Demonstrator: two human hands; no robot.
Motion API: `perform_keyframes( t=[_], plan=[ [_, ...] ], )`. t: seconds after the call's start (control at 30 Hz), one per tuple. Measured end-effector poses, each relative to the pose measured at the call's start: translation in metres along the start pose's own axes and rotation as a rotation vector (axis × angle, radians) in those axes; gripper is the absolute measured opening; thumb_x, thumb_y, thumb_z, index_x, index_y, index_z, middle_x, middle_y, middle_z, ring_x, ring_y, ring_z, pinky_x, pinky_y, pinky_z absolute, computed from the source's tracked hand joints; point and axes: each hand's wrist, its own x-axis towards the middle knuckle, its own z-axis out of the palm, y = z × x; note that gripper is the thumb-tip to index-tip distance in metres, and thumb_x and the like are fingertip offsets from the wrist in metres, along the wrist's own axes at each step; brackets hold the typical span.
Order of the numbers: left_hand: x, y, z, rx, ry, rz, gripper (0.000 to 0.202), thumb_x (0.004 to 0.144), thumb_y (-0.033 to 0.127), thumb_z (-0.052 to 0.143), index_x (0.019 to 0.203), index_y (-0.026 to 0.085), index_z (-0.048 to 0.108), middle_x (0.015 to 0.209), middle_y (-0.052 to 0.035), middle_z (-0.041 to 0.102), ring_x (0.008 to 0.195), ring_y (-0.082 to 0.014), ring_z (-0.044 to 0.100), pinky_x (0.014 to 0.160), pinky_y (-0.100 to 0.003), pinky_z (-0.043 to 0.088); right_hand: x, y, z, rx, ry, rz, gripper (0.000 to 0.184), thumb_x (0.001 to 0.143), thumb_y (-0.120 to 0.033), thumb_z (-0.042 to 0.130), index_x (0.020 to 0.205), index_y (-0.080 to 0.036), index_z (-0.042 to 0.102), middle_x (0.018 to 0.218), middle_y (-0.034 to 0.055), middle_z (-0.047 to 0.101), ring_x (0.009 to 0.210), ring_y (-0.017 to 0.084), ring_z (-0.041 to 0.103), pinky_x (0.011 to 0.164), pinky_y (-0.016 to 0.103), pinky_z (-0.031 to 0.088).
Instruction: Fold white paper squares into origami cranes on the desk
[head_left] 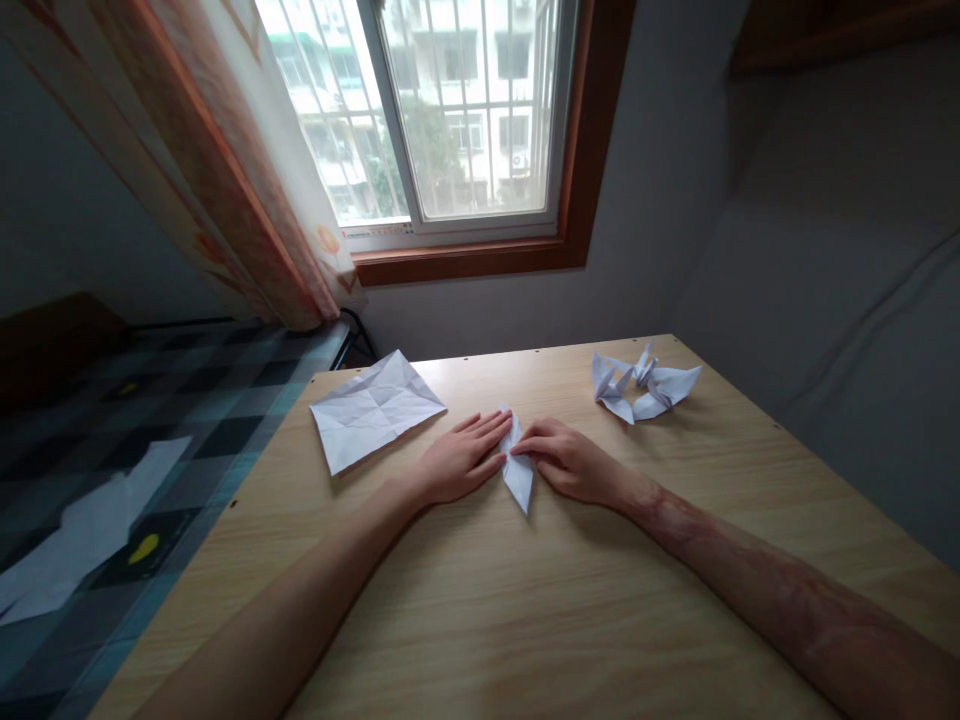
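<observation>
A narrow, kite-shaped piece of folded white paper (519, 484) lies on the wooden table (480, 610), pointing toward me. My left hand (459, 462) rests flat with its fingers stretched out, the tips on the paper's left side and upper part. From the right, my right hand (570, 462) has curled fingers, with thumb and index finger pinched at the paper's right edge. The fingertips cover part of the paper's upper half. Left of my hands lies a creased white sheet (375, 408). Several folded paper cranes (664, 388) stand together at the far right of the table.
A bed with a checked cover (225, 425) stands left of the table, with torn-looking white paper (97, 530) on it. Behind the table are a wall and a barred window (472, 120). A patterned curtain (247, 170) hangs at the left.
</observation>
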Motion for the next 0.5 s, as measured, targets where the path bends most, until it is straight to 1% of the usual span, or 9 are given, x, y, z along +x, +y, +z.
perform_keyframes(
  t=[0.1, 0.17, 0.23, 0.33, 0.43, 0.5],
  plan=[
    [0.0, 0.003, -0.004, 0.012, -0.04, 0.007, 0.062, 0.119, 0.047, 0.032, 0.176, 0.023, 0.031, 0.182, -0.0085, 0.029, 0.17, -0.0235, 0.027, 0.142, -0.046, 0.019, -0.001, -0.001, 0.0, -0.023, -0.013, -0.005, 0.044, 0.096, -0.002, 0.062, 0.132, -0.024, 0.076, 0.114, 0.0109, 0.073, 0.111, 0.027, 0.067, 0.099, 0.042, 0.059],
    [-0.001, 0.004, -0.005, 0.011, -0.026, 0.013, 0.061, 0.119, 0.047, 0.033, 0.176, 0.025, 0.031, 0.182, -0.0075, 0.03, 0.17, -0.0242, 0.027, 0.142, -0.048, 0.018, -0.001, -0.003, 0.0, -0.031, -0.024, -0.001, 0.048, 0.093, -0.001, 0.065, 0.134, -0.025, 0.074, 0.116, 0.0108, 0.072, 0.112, 0.028, 0.068, 0.1, 0.042, 0.059],
    [-0.002, 0.005, -0.005, 0.0, 0.007, 0.026, 0.06, 0.118, 0.046, 0.037, 0.175, 0.027, 0.035, 0.18, -0.0076, 0.034, 0.169, -0.0255, 0.031, 0.141, -0.049, 0.021, -0.001, -0.004, -0.001, -0.031, -0.03, 0.004, 0.051, 0.09, -0.002, 0.068, 0.135, -0.026, 0.073, 0.118, 0.0106, 0.072, 0.112, 0.028, 0.068, 0.101, 0.043, 0.059],
    [-0.002, 0.006, -0.007, -0.036, 0.095, 0.055, 0.055, 0.114, 0.043, 0.048, 0.166, 0.025, 0.049, 0.174, -0.0105, 0.048, 0.162, -0.0283, 0.045, 0.136, -0.049, 0.033, -0.002, -0.004, -0.004, -0.038, -0.043, -0.003, 0.053, 0.088, -0.006, 0.072, 0.136, -0.027, 0.072, 0.121, 0.0107, 0.072, 0.114, 0.029, 0.069, 0.103, 0.044, 0.059],
    [-0.003, 0.009, -0.013, -0.094, 0.195, 0.105, 0.041, 0.108, 0.036, 0.059, 0.146, 0.024, 0.068, 0.154, -0.0119, 0.068, 0.143, -0.0284, 0.065, 0.123, -0.044, 0.049, -0.002, -0.004, -0.008, -0.044, -0.06, -0.021, 0.053, 0.086, -0.01, 0.075, 0.137, -0.027, 0.072, 0.124, 0.0107, 0.072, 0.114, 0.03, 0.07, 0.103, 0.044, 0.059],
    [-0.004, 0.011, -0.019, -0.151, 0.224, 0.158, 0.034, 0.103, 0.033, 0.065, 0.134, 0.023, 0.073, 0.141, -0.0121, 0.074, 0.129, -0.0276, 0.071, 0.113, -0.042, 0.056, -0.002, -0.005, -0.01, -0.041, -0.064, -0.028, 0.052, 0.086, -0.014, 0.077, 0.136, -0.027, 0.072, 0.125, 0.0104, 0.073, 0.112, 0.029, 0.071, 0.102, 0.044, 0.059]
  ],
)
